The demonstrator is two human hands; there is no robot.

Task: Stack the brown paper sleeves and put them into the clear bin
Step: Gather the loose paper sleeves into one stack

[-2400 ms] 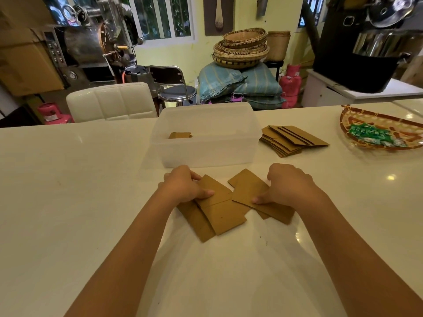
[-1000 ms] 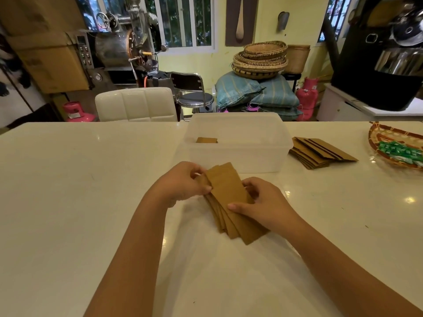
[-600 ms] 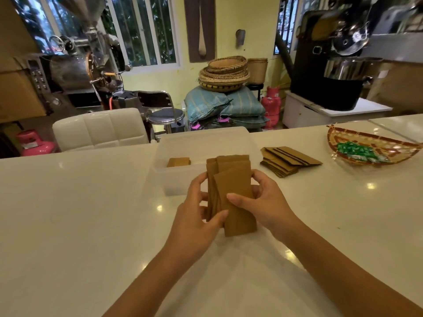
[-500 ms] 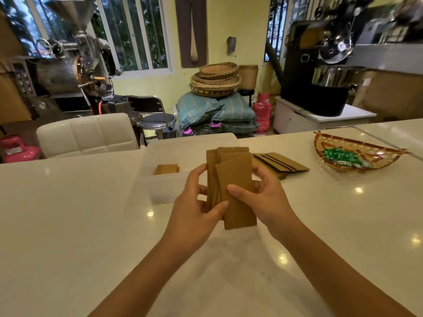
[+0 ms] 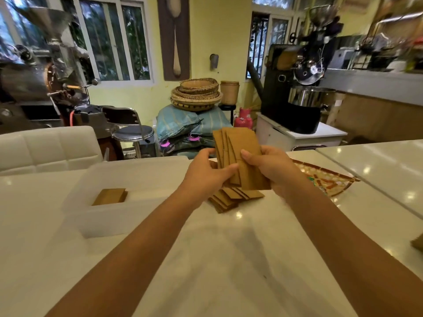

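Observation:
Both hands hold a fanned, upright bunch of brown paper sleeves above the white table. My left hand grips the bunch from its left side, my right hand from the right with the thumb across the front sleeve. The clear bin stands to the left on the table, with a small stack of sleeves lying inside it. Another pile of sleeves lies on the table below my hands, partly hidden by them.
A woven tray with green packets sits on the table to the right, partly behind my right hand. A white padded chair stands beyond the far edge at left. A brown object shows at the right edge.
The sleeves were gathered from the table into one bunch and lifted upright in both hands. The view has swung so the bin now lies to the left.

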